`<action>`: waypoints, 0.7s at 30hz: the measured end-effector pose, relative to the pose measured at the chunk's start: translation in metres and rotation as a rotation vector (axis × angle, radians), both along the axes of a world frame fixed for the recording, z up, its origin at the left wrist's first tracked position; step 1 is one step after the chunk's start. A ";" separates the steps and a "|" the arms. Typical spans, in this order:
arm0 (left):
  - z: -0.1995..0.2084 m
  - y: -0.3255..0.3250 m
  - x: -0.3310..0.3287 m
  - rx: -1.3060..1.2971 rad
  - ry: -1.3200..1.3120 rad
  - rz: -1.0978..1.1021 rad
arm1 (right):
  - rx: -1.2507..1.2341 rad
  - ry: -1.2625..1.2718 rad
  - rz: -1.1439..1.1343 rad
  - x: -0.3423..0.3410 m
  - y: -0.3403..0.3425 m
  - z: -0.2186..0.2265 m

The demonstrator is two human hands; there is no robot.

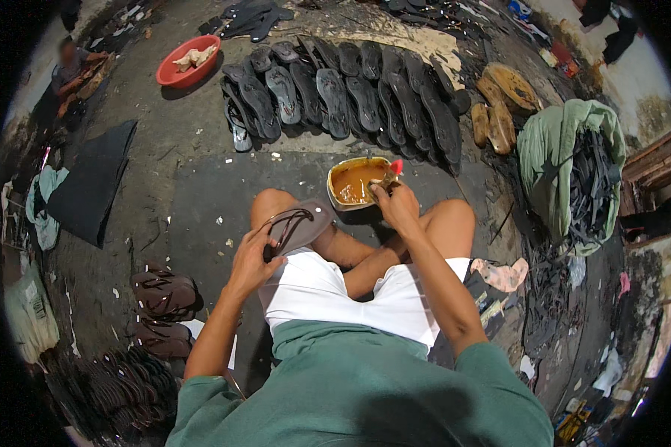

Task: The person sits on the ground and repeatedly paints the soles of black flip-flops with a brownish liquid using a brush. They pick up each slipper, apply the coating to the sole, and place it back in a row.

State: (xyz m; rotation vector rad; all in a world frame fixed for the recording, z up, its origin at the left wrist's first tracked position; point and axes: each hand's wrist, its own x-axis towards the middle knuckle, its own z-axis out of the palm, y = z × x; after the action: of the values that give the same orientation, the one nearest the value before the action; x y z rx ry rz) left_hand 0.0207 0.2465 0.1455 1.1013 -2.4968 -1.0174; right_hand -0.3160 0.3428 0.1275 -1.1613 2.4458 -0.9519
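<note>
My left hand [255,257] grips the near end of a brownish-grey flip-flop [306,229] with dark thong straps, tilted over my left knee. My right hand [397,203] is closed on a brush [396,167] with a red end, held over the right rim of a pale tub [332,195]. Amber, glossy liquid [350,182] fills much of that tub. The brush's lower end is partly hidden by my fingers, so I cannot tell whether it touches the liquid.
Rows of black soles [332,100] lie beyond the tub. Wooden foot forms [492,123] and a green sack [537,149] of black strips [593,186] stand right. Left are finished flip-flops [164,294], a black sheet [93,186], a red basin [173,74] and another person [74,71].
</note>
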 end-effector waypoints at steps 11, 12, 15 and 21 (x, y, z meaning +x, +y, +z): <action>-0.011 -0.003 0.007 -0.209 -0.096 0.023 | 0.018 -0.019 -0.069 0.005 -0.005 0.004; -0.005 -0.014 0.002 -0.170 -0.082 -0.003 | 0.140 -0.030 -0.036 0.002 -0.005 0.003; -0.022 -0.025 0.007 -0.209 -0.030 -0.088 | 0.380 -0.057 0.020 -0.003 -0.001 0.002; -0.006 -0.015 -0.008 0.375 0.501 0.211 | -0.586 -0.861 -0.036 -0.007 -0.005 0.081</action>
State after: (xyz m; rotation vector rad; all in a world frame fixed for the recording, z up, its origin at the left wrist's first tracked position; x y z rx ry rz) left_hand 0.0132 0.2318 0.1392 1.0146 -1.8048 -1.5131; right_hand -0.3229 0.3381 0.2089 -0.6124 1.5339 -1.7866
